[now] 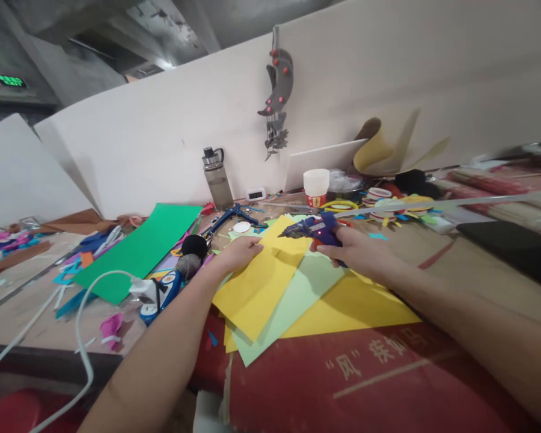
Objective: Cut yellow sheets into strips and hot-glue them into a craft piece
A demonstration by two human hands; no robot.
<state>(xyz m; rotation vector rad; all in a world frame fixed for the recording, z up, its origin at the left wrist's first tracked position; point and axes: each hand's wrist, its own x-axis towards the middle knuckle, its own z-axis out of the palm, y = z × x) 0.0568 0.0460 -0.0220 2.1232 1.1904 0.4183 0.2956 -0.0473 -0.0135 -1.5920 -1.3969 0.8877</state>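
My right hand (352,245) is wrapped round the grip of a dark blue hot glue gun (318,228). Its nozzle points left, over a yellow sheet of paper (256,288), and a small red light shows on its body. A long pale glue stick (415,205) appears to run out behind it to the right. At the sheet's upper left edge, my left hand (242,252) pinches the yellow paper between thumb and fingers. Under it lie a pale green sheet (313,282) and a larger yellow sheet (365,310), spread on a dark red board (297,385) with printed characters.
A green sheet (148,246) and a power strip (162,294) with a white cable lie left. Behind stand a grey bottle (217,180), a small clock (255,193) and paper cups (316,183). Another blue glue gun (234,215) lies near them. A black slab (514,243) is right.
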